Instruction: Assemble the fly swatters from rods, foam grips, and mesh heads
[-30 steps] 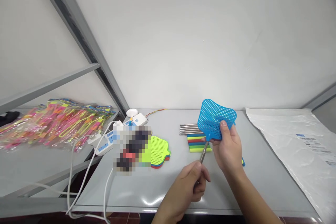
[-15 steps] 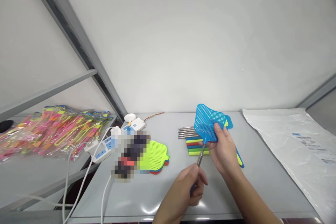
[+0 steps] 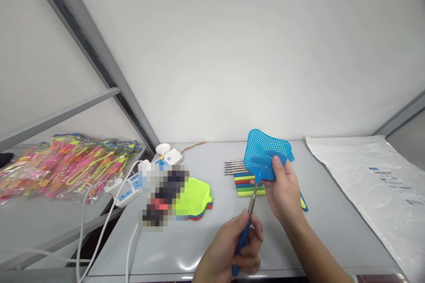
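Between my hands is a blue fly swatter [image 3: 256, 152] with a perforated head, a thin metal rod and a blue grip. My left hand [image 3: 226, 243] is closed around the grip, its lower end showing beneath the fingers. My right hand [image 3: 283, 192] pinches the head near its lower right side, thumb on top. Behind it lie several handles with metal rods [image 3: 234, 167] and coloured grips [image 3: 250, 193], partly hidden by the head and right hand. A stack of loose swatter heads, lime green on top [image 3: 199, 196], rests to the left.
White power strips [image 3: 128, 190] with cables sit at the table's left edge, beside a pixelated dark object [image 3: 169, 194]. Bagged colourful items [image 3: 86, 163] cover the left shelf. A white plastic package [image 3: 361, 177] lies at the right. A wall stands behind the table.
The fingers of my left hand have shifted, so more of the blue grip shows. The swatter's head has turned slightly in my right hand.
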Action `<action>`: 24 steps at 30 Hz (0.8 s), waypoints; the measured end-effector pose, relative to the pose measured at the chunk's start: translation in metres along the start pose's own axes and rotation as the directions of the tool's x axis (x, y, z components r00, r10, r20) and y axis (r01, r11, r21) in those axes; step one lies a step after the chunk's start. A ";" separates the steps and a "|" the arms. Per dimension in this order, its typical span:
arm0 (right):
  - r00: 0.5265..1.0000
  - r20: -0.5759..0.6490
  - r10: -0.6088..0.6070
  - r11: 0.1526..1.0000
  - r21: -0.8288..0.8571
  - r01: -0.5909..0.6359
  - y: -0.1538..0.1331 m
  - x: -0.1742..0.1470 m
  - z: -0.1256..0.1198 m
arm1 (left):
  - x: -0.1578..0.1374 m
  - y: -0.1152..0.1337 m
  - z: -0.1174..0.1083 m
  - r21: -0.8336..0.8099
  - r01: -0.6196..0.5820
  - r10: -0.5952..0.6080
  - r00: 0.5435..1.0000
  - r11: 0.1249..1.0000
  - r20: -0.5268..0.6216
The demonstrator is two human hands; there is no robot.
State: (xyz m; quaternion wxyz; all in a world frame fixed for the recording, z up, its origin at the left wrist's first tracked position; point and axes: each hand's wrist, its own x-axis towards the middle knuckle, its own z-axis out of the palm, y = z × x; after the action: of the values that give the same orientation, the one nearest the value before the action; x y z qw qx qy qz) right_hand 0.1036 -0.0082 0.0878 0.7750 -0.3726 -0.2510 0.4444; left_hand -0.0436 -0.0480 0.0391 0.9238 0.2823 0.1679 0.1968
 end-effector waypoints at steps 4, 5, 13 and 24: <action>1.000 -0.010 0.016 1.000 -0.004 -0.016 0.000 0.000 0.001 | -0.004 0.005 0.006 0.249 -0.092 0.137 0.976 0.964 -0.168; 1.000 -0.015 0.015 1.000 -0.007 -0.015 0.000 -0.001 0.001 | -0.006 0.006 0.007 0.325 -0.109 0.182 0.962 0.940 -0.204; 0.998 -0.029 -0.048 0.998 -0.040 0.047 0.000 -0.006 0.002 | -0.014 0.011 0.010 0.601 -0.076 0.304 0.908 0.796 -0.288; 0.975 -0.073 -0.209 0.972 -0.122 0.199 -0.003 -0.013 0.003 | -0.018 0.019 0.019 0.534 -0.018 0.175 0.953 0.846 -0.246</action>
State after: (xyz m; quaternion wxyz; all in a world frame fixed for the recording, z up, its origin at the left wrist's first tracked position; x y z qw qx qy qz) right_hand 0.0966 -0.0190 0.0911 0.8042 -0.4072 -0.2795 0.3307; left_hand -0.0564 -0.0499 0.0686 0.7660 0.5006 0.3321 0.2287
